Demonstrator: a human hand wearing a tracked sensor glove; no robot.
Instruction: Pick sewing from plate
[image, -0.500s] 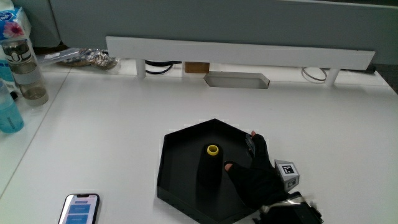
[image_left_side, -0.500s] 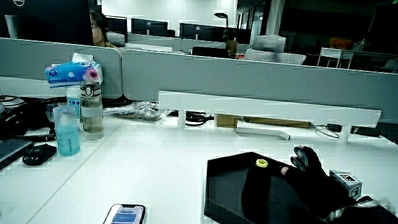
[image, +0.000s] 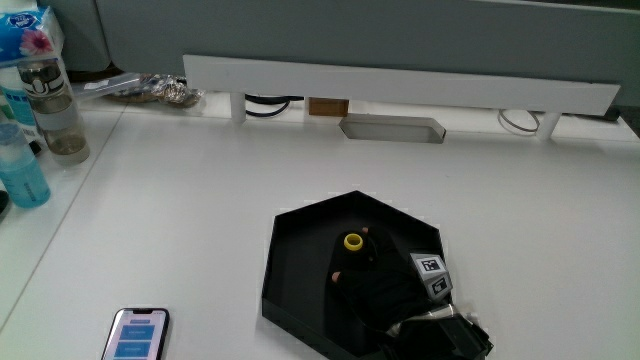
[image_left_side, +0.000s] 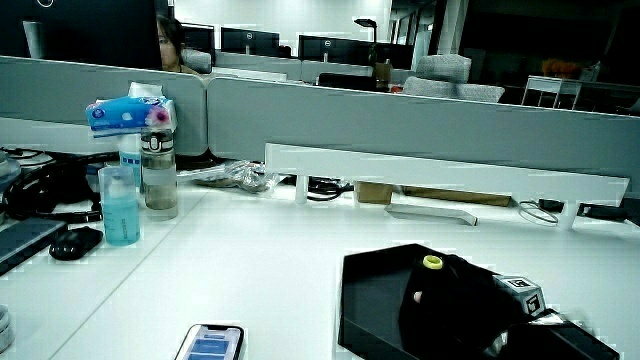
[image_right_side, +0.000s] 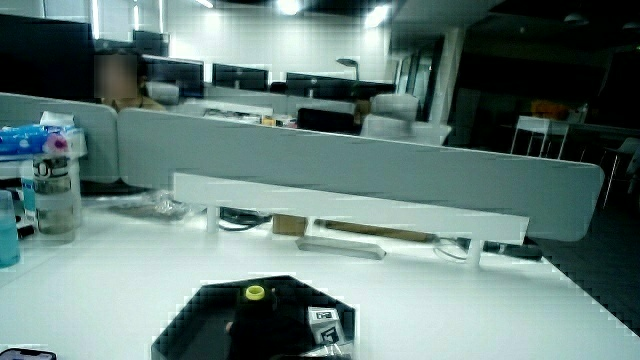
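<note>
White table (image: 200, 200): broad pale surface; everything below stands on it.
Shelf (image: 400, 90): a long white raised shelf on short legs at the table's edge farthest from the person, seen in both side views too (image_left_side: 440, 170) (image_right_side: 350, 205).
Tray (image: 300, 260): black, six-sided, shallow-walled, near the person's edge of the table; it serves as the plate. Also visible in both side views (image_left_side: 370, 290) (image_right_side: 195, 320).
Hand (image: 385, 285): black glove, lying over the tray and wrapped around the spool, with the patterned cube (image: 432, 272) on its back. Its fingers are curled close about the spool's dark body; in a side view (image_left_side: 450, 300) the glove covers most of it.
Spool (image: 352, 243): a dark upright spool of sewing thread with a yellow top ring, standing inside the tray. Only the yellow ring shows clearly above the glove, in both side views as well (image_left_side: 432, 262) (image_right_side: 255, 293).
Bottles (image: 45, 100): a clear bottle and a blue-tinted one at the table's edge, well apart from the tray.
Phone (image: 135, 335): lit screen up, at the person's edge of the table, beside the tray but apart from it.
</note>
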